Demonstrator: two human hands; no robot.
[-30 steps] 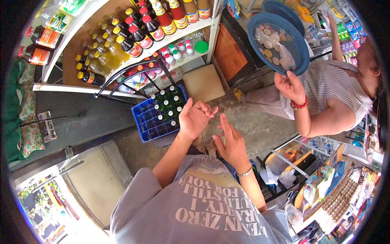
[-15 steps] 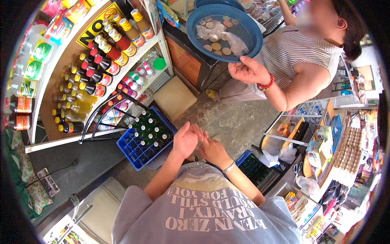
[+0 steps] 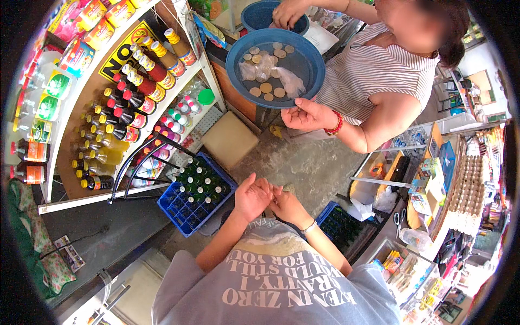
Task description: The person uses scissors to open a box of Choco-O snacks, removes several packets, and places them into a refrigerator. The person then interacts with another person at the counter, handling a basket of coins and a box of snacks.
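Blue crate (image 3: 186,232) of green bottles (image 3: 199,189), just left of the left hand (image 3: 251,199)!
Palm showing, the left hand half-curls its fingers; the right hand (image 3: 291,208), back uppermost, draws its fingers narrow at the left's fingertips. Whether either holds anything, I cannot tell. Beyond, a co-worker's hand (image 3: 310,115) grips a basin (image 3: 310,60) of coins (image 3: 265,88).

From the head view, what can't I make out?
Head view: whether anything lies between the left hand and right hand, which block sight.
Head view: what the rear basin holds, behind the co-worker's hand and front basin.
Head view: values of the coins, too small.
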